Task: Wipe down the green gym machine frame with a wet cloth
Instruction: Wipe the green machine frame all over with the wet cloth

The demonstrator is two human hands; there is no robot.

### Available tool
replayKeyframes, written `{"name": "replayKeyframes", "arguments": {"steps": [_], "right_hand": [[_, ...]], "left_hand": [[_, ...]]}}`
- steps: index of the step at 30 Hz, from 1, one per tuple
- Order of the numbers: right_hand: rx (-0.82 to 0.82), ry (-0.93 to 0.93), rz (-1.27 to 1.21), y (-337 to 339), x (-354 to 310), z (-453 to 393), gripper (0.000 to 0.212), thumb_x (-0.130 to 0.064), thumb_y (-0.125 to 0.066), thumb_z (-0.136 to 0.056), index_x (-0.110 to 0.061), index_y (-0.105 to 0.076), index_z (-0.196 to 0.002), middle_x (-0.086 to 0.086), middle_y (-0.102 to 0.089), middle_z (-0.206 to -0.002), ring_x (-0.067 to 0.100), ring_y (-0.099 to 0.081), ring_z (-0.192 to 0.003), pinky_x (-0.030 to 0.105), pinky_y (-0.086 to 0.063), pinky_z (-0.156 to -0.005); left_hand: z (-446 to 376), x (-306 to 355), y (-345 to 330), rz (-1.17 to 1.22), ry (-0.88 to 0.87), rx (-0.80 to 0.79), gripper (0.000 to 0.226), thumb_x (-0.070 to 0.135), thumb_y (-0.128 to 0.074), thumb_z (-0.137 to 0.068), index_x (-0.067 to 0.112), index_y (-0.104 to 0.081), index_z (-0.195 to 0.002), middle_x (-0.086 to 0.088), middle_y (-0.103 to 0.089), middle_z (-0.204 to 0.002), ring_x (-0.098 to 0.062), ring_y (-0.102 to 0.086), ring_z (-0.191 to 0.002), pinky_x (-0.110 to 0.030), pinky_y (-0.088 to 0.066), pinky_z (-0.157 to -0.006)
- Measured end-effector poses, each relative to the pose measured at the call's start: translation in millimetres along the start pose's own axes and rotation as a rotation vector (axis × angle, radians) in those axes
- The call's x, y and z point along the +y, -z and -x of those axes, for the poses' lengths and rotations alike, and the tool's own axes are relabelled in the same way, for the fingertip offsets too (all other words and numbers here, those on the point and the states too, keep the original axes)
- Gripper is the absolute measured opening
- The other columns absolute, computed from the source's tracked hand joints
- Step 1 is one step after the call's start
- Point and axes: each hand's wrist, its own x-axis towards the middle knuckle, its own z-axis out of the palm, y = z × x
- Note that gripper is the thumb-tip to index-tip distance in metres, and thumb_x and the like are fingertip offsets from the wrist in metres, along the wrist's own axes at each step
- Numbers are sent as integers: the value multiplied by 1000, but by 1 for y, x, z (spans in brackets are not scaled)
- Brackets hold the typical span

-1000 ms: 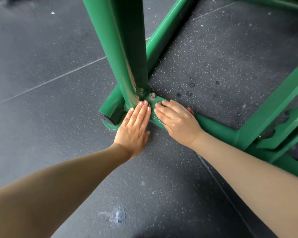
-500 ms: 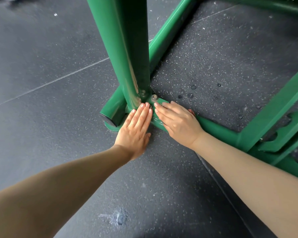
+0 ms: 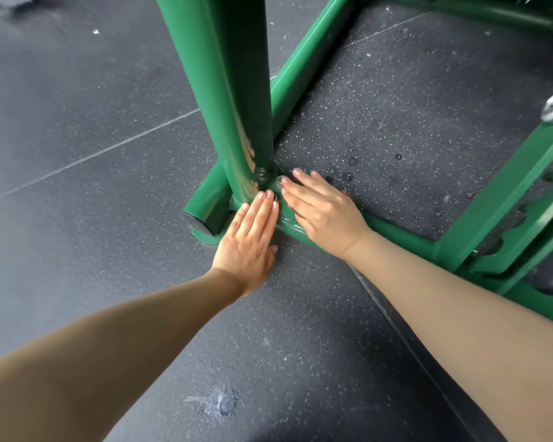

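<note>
Two bare forearms, left hand (image 3: 248,242), right hand (image 3: 324,212)

Glossy green painted steel gym machine frame (image 3: 217,90): uniform green on upright post, floor rails, right-side braces; pale sheen streaks down post. Black round end cap (image 3: 199,224) on short floor tube. Silver-grey bolt heads (image 3: 261,173) at post base. Dark charcoal rubber floor mat (image 3: 77,154): fine white-grey speckle throughout, thin pale seam lines crossing. Darker wet droplet spots (image 3: 352,161) on mat inside frame. Whitish-blue smudge (image 3: 222,403) on mat, near bottom.
</note>
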Motion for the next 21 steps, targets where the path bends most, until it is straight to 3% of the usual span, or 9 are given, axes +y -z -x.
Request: {"name": "replayKeyframes", "arguments": {"steps": [6,10,15,18,21], "right_hand": [[22,-39,-23,-1,-14,34,33,-5,-60,-98,2,-69,-129,14,-65,-140,35,-59,-134,55,-48,-110],[96,-98,-22,1,-9,-6,32,-8,-56,-100,2,-70,-127,14,-66,-139,36,-58,-135,55,-45,-114],[73,-232,-56,-14,0,-3,34,-5,-69,-92,2,-71,-126,15,-67,-137,38,-61,-130,55,-50,-108],[36,-197,-20,-9,-6,28,36,-13,-54,-100,1,-69,-130,14,-66,-139,34,-60,-133,51,-51,-109],[60,-174,-18,-4,-10,32,38,-14,-50,-103,2,-66,-133,15,-64,-141,33,-59,-135,50,-49,-111]], "left_hand": [[0,-4,-2,8,-10,21,86,41,-39,-103,-4,3,-162,-22,12,-170,-35,9,-159,-48,-3,-130],[0,-1,0,0,-6,3,86,41,-37,-103,-4,9,-161,-23,13,-170,-35,11,-159,-48,-3,-130],[0,-3,1,10,1,-1,87,42,-39,-103,-3,6,-162,-21,13,-171,-34,11,-159,-47,-3,-130],[0,-3,2,11,-8,-13,86,43,-36,-104,-3,9,-161,-20,22,-168,-34,16,-158,-47,0,-130],[1,-2,3,7,0,-12,86,44,-36,-105,-3,10,-161,-20,23,-167,-34,17,-158,-47,1,-130]]}}
